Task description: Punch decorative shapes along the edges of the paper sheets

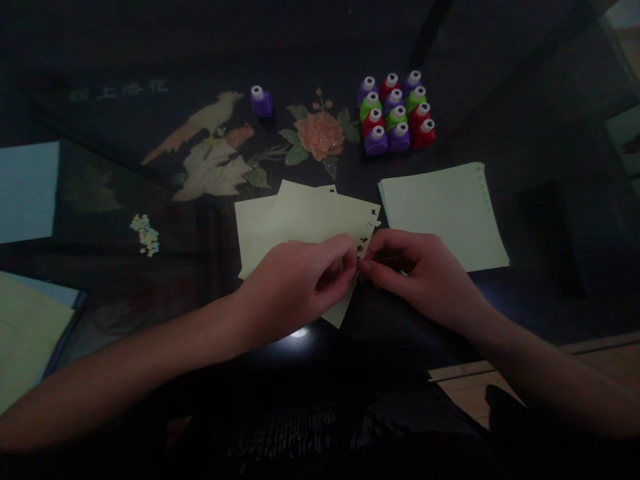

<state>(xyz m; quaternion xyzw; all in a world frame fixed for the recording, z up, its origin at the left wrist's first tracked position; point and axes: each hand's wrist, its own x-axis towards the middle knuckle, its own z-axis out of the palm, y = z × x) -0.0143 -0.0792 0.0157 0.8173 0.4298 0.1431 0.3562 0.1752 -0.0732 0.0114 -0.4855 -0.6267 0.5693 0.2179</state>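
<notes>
A pale yellow-green sheet of paper (320, 210) lies tilted over another pale sheet (253, 220). Along the upper sheet's right edge run several small punched holes, some star-shaped. My left hand (300, 280) rests across the papers, thumb and forefinger closed in a pinch at that edge. Fingertip to fingertip with it, my right hand (420, 273) is also pinched at the edge; whatever is between its fingers is too small to make out. Just above the right fingers, a tiny pale cut-out (377, 224) shows beside the holes.
Right of my hands is a stack of pale paper (440, 220) with a punched edge. Several purple, green and red craft punches (395, 120) stand grouped behind; one purple punch (262, 103) stands apart. Small paper cut-outs (145, 235) are heaped left, near blue paper (27, 193) and yellow-green paper (30, 333).
</notes>
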